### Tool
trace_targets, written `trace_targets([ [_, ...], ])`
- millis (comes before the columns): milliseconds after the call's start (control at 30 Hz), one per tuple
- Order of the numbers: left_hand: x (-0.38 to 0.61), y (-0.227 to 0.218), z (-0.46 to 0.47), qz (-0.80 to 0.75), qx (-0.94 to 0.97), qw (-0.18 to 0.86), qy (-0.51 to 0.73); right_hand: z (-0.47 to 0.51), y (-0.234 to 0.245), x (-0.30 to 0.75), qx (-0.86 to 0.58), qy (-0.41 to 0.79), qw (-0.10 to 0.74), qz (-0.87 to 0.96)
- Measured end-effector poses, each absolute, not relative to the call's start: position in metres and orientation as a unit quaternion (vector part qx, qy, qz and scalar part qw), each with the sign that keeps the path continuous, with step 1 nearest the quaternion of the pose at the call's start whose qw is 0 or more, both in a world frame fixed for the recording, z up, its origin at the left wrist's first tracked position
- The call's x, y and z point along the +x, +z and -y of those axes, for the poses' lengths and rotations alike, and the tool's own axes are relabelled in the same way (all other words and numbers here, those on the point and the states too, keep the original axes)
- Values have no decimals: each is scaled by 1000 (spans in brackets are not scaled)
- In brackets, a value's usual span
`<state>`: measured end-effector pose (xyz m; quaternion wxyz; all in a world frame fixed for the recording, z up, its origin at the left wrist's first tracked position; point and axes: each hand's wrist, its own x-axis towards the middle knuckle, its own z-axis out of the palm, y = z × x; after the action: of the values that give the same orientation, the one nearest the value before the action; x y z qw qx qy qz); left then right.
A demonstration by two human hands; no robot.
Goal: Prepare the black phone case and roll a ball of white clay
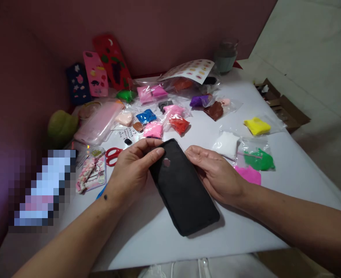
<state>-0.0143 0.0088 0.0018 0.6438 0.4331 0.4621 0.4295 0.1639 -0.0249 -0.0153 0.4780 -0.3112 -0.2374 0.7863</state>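
A black phone case (188, 197) is held tilted above the white table, its flat back facing me and a small pinkish round mark near its upper end. My left hand (135, 164) is closed on the upper left corner, thumb on the back. My right hand (221, 175) grips the upper right edge between thumb and fingers; some of its fingers are hidden behind the case. Red-handled scissors (112, 156) lie just left of my left hand. Near my right hand are a white clay packet (227, 144), a green clay packet (259, 159) and a magenta piece (249, 175).
Several bagged clay colours, such as blue (146, 116) and yellow (257, 126), spread across the white table (124, 247). Decorated phone cases (96, 73) lean at the back left. A glass jar (226, 58) stands behind, a pixelated screen (45, 189) at left, a cardboard box (289, 112) beyond the right edge.
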Motion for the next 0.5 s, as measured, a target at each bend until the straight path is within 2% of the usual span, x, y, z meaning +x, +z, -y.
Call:
trace_targets([
  [133, -13, 7, -11, -472, 397, 639, 460, 26, -17, 164, -307, 798, 456, 248],
  [300, -11, 11, -13, -455, 357, 666, 471, 27, -15, 164, -326, 788, 474, 218],
  [500, -10, 7, -11, -460, 336, 726, 386, 21, -17, 166, -350, 744, 526, 216],
])
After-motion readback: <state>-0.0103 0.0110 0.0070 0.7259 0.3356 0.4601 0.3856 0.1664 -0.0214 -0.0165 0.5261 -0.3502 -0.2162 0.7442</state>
